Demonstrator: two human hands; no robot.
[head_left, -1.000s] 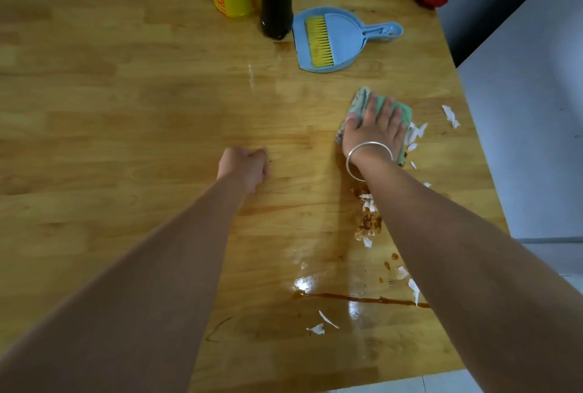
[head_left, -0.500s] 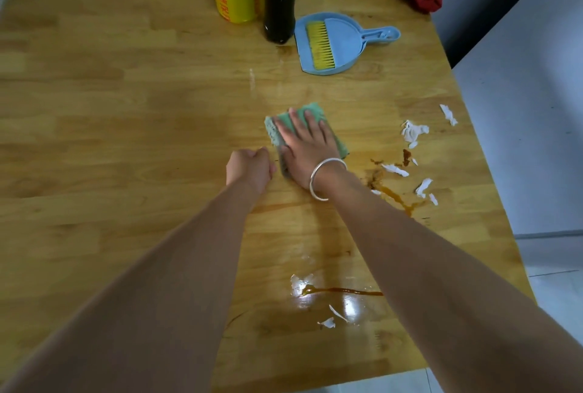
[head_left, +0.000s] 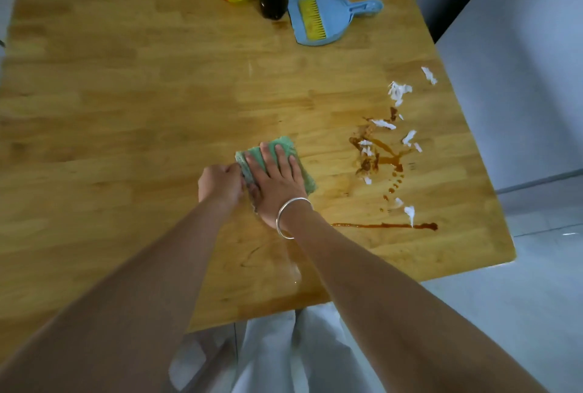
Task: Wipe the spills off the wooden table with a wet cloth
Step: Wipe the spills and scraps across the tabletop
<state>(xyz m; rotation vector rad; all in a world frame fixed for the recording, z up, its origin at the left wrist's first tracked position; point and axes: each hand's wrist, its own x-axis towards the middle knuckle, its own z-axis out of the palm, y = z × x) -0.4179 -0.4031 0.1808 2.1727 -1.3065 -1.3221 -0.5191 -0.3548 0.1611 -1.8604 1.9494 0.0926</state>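
The green cloth has slid away from the brown spill. The right hand lies flat on it; the left hand pinches its edge. Wiping is underway. Next, rub back over the spill.

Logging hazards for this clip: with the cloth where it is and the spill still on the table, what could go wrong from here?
1. The brown spill lies right of the cloth, mixed with white paper scraps; wiping through may smear scraps and liquid.
2. The long brown streak runs near the table's right edge; a rightward wipe might push liquid onto the floor.
3. The right hand presses flat and the left hand pinches the cloth's edge; it may bunch.
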